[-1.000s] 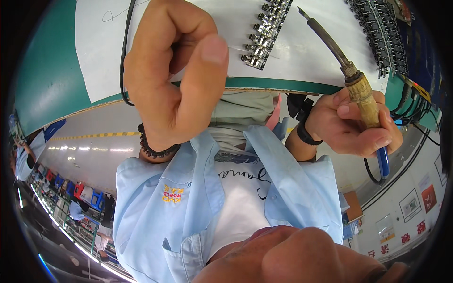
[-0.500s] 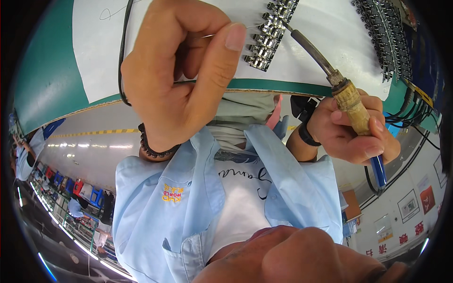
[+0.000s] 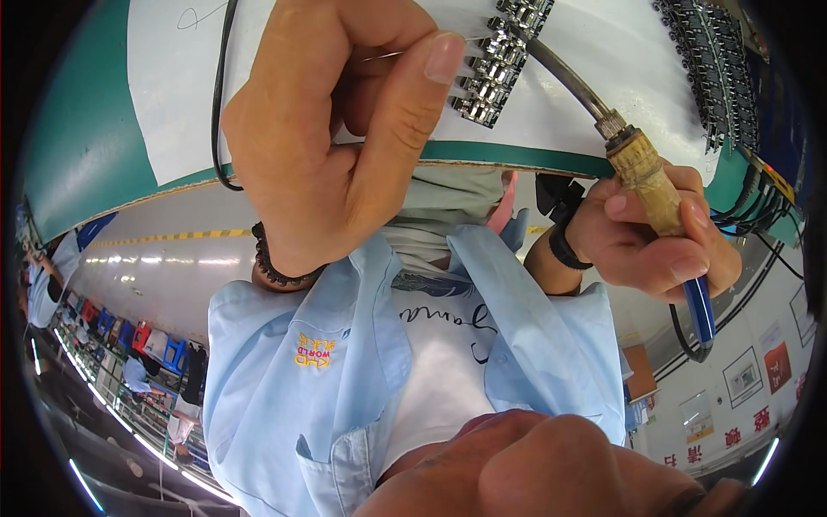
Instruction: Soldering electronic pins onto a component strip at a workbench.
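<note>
A thin solder wire [image 3: 383, 57] is pinched between the thumb and fingers of my left hand [image 3: 314, 129], its end reaching toward a strip of small metal-and-black connectors [image 3: 493, 77]. My right hand [image 3: 659, 237] is closed round a soldering iron [image 3: 642, 172] with a worn tan grip and a blue rear end. The iron's dark shaft slants across to the strip, and its tip is at the strip's upper part. Whether tip and wire touch each other is too small to tell. The strip lies on white paper [image 3: 594, 108].
More connector strips [image 3: 711, 73] lie grouped at the right. A black cable [image 3: 218, 103] runs down beside my left hand and over the table edge. Several dark cables [image 3: 762, 202] bunch at the right edge. Green table surface [image 3: 90, 129] borders the paper. Other people are in the far left background.
My left hand with the solder wire has shifted slightly up and right. My right hand and the iron have moved a little to the right; the tip stays at the strip. Both grips are unchanged.
</note>
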The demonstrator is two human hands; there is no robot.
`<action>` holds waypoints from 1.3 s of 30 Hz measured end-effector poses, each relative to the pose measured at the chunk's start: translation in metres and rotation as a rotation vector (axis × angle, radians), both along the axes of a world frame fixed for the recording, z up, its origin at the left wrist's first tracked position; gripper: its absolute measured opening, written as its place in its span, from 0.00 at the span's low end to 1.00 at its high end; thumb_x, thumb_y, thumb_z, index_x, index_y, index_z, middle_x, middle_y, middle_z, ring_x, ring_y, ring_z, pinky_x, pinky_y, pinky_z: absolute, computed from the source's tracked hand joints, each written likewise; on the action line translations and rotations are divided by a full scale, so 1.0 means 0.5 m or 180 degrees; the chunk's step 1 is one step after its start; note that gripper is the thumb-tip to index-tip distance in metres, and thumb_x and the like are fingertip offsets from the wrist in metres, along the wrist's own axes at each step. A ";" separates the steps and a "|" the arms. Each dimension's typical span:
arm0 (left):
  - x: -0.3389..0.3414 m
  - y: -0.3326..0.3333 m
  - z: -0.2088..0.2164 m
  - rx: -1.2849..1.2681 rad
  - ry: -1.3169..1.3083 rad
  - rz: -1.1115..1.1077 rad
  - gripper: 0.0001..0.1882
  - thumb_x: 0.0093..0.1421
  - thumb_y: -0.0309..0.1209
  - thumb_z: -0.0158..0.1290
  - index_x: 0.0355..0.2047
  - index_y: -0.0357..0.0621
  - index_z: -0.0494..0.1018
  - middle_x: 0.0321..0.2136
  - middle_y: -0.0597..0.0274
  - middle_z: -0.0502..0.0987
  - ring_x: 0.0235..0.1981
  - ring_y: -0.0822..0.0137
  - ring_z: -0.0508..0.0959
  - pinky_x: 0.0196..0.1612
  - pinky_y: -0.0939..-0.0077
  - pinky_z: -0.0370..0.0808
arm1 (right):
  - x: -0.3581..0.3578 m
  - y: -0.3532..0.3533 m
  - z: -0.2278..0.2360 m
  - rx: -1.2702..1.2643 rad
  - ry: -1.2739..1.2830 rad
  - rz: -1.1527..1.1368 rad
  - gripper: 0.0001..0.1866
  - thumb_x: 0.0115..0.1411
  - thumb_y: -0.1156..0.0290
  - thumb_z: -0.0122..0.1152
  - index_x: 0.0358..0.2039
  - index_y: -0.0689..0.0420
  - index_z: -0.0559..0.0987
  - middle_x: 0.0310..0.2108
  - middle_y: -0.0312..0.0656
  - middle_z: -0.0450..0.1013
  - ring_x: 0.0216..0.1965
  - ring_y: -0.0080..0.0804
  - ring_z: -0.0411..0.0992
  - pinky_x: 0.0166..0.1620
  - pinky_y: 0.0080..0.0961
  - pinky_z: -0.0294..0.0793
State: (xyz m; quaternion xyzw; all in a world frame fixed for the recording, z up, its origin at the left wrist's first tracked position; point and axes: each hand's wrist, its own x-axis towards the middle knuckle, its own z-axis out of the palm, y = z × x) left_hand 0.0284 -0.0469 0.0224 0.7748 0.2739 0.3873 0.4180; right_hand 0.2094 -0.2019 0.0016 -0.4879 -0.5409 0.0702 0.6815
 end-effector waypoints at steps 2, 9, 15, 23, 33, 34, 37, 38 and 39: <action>0.001 -0.002 0.008 0.0046 0.0242 0.0113 0.07 0.63 0.23 0.60 0.35 0.35 0.72 0.26 0.66 0.75 0.23 0.82 0.66 0.30 0.89 0.63 | 0.002 0.001 0.002 -0.0080 -0.0044 0.0029 0.21 0.65 0.67 0.63 0.54 0.64 0.72 0.24 0.53 0.74 0.27 0.41 0.75 0.29 0.34 0.78; 0.003 -0.003 -0.003 0.0000 -0.0076 0.0058 0.08 0.63 0.23 0.61 0.36 0.35 0.72 0.26 0.66 0.75 0.23 0.82 0.66 0.29 0.89 0.63 | 0.015 -0.007 0.025 -0.0331 -0.0216 0.0120 0.22 0.65 0.66 0.63 0.55 0.63 0.72 0.25 0.51 0.75 0.28 0.41 0.76 0.32 0.34 0.80; 0.001 -0.003 -0.005 -0.0076 -0.0079 -0.0065 0.07 0.63 0.22 0.60 0.36 0.35 0.72 0.26 0.66 0.75 0.22 0.82 0.65 0.28 0.89 0.62 | 0.022 -0.010 0.036 -0.0555 -0.0372 0.0216 0.23 0.65 0.64 0.62 0.56 0.62 0.71 0.25 0.49 0.76 0.30 0.40 0.77 0.34 0.34 0.81; -0.005 0.005 -0.013 -0.0088 -0.0089 -0.0110 0.07 0.63 0.21 0.59 0.36 0.34 0.72 0.25 0.66 0.75 0.22 0.83 0.64 0.27 0.90 0.61 | 0.016 -0.001 0.007 -0.0362 -0.0343 0.0059 0.22 0.68 0.62 0.59 0.55 0.62 0.70 0.24 0.47 0.75 0.27 0.38 0.76 0.32 0.32 0.81; -0.011 0.009 -0.028 0.0005 -0.0111 -0.0210 0.06 0.63 0.21 0.59 0.37 0.34 0.72 0.25 0.67 0.75 0.21 0.83 0.63 0.25 0.90 0.59 | 0.034 0.006 -0.010 0.0179 -0.0148 -0.0602 0.13 0.68 0.66 0.50 0.40 0.65 0.64 0.35 0.48 0.72 0.13 0.30 0.70 0.20 0.25 0.70; -0.011 0.010 -0.030 0.0015 -0.0112 -0.0225 0.06 0.63 0.21 0.59 0.37 0.35 0.71 0.25 0.67 0.74 0.21 0.83 0.63 0.25 0.90 0.59 | 0.035 0.010 -0.009 0.0150 -0.0116 -0.0718 0.14 0.68 0.66 0.51 0.39 0.65 0.64 0.35 0.47 0.71 0.12 0.30 0.70 0.19 0.25 0.69; -0.005 0.009 -0.027 0.0023 -0.0145 -0.0231 0.06 0.63 0.21 0.59 0.37 0.35 0.72 0.25 0.67 0.74 0.21 0.83 0.63 0.25 0.90 0.59 | 0.040 0.013 -0.007 0.0158 0.0003 -0.0757 0.14 0.67 0.66 0.51 0.39 0.65 0.65 0.30 0.46 0.70 0.12 0.29 0.69 0.19 0.24 0.68; -0.003 0.007 -0.023 0.0022 -0.0167 -0.0216 0.06 0.63 0.21 0.59 0.36 0.35 0.72 0.25 0.67 0.75 0.21 0.83 0.63 0.25 0.90 0.59 | 0.041 0.014 -0.006 0.0161 0.0071 -0.0774 0.14 0.66 0.65 0.52 0.39 0.66 0.65 0.28 0.45 0.69 0.12 0.29 0.69 0.18 0.24 0.68; -0.001 0.005 -0.020 0.0021 -0.0188 -0.0201 0.06 0.63 0.21 0.59 0.36 0.35 0.72 0.25 0.67 0.75 0.21 0.83 0.63 0.25 0.90 0.59 | 0.039 0.017 -0.004 0.0159 0.0069 -0.0780 0.14 0.66 0.65 0.52 0.39 0.66 0.65 0.28 0.45 0.69 0.12 0.29 0.69 0.18 0.24 0.68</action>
